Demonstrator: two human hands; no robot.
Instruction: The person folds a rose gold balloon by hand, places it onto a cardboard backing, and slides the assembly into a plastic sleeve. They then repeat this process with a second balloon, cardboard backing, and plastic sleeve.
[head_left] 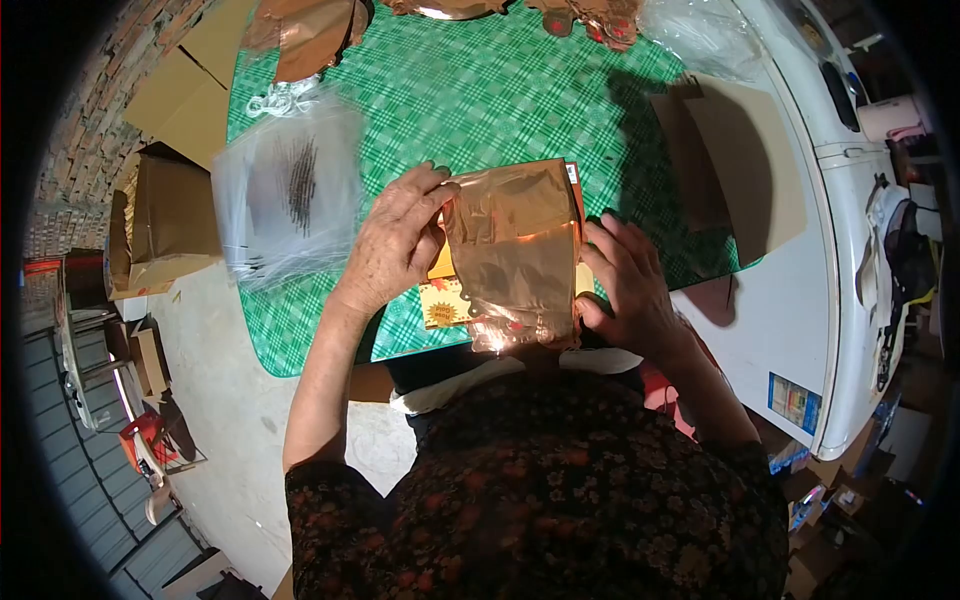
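Note:
A shiny copper-coloured foil sheet (515,255) lies over a yellow printed card (445,303) near the front edge of the table. At the foil's upper left edge is my left hand (395,235), its thumb and fingers pressed together on the foil. My right hand (630,290) rests along the right edge of foil and card, fingers bent and apart from the thumb. Left of my left hand lies a stack of clear plastic bags (290,190) with dark marks in the middle.
The green checked table (470,90) holds more copper foil pieces (315,35) at its far edge, clear plastic (700,35) at the far right and brown cardboard (740,170) at the right. An open cardboard box (175,225) stands left of the table.

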